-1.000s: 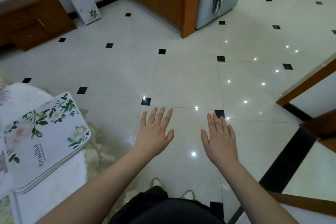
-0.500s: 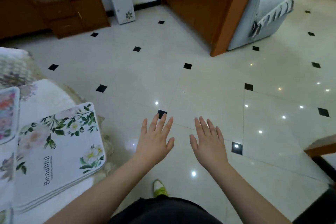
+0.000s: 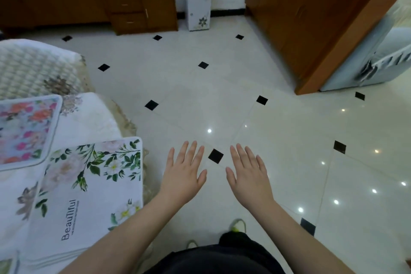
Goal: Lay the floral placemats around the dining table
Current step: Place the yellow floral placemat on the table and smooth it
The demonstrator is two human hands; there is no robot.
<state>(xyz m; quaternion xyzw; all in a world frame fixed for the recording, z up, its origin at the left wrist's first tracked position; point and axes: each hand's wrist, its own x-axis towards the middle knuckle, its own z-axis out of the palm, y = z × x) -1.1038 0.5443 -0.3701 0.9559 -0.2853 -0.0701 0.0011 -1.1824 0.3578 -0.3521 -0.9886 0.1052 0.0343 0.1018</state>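
1. The white mat [image 3: 89, 187] carries green leaves, pale flowers and the word "Beautiful"; it tops a stack at the counter [image 3: 93, 113] edge, lower left.
2. A pink-flowered mat [image 3: 24, 131] lies just behind it.
3. Left grip [image 3: 183, 176] and right grip [image 3: 249, 176] hover flat and spread, empty, over the floor [image 3: 200, 100].
4. Glossy cream tiles with black diamonds; a wooden cabinet [image 3: 142, 6] stands at the wall.

Near left, a white placemat [image 3: 89, 187] printed with green leaves and pale blossoms; farther left, a pale blue one [image 3: 26, 131] with pink and orange flowers. The tablecloth [image 3: 89, 115] is cream. The floor [image 3: 200, 100] is white-tiled with black diamonds.
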